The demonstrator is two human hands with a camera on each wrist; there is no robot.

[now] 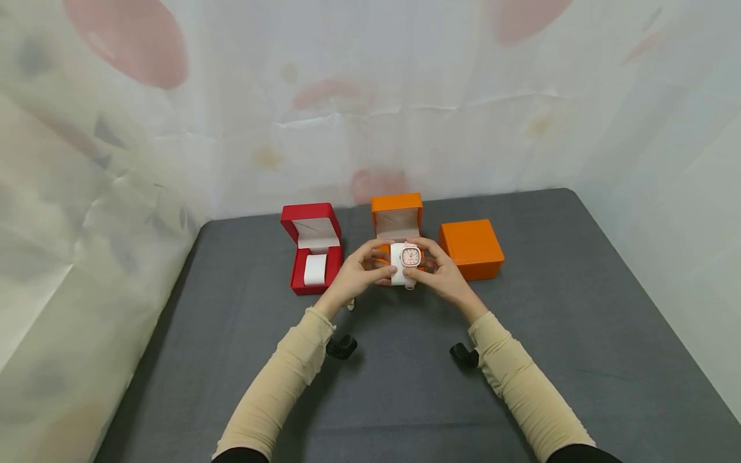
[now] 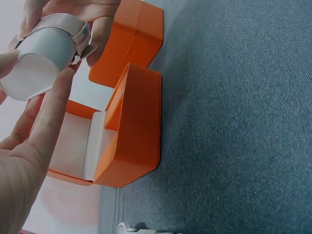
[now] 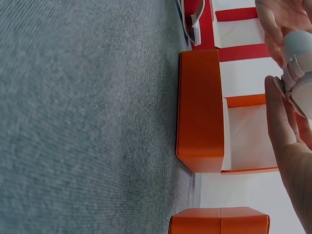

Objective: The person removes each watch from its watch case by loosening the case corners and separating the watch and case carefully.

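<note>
Holding pink square-faced watch on white cushion, both hands

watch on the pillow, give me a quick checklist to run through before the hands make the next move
1. Watch strapped round the white pillow: ok, the band wraps it in the left wrist view.
2. Both hands on the pillow: ok, the left hand and the right hand hold it from either side.
3. Open orange box ready behind the hands: ok, lid up, pale lining showing.
4. Box base free of anything: cannot tell, the hands cover it in the head view.
5. Closed orange box out of the way: ok, it sits apart on the right.
6. Red box already filled: ok, open with a white pillow inside.
</note>
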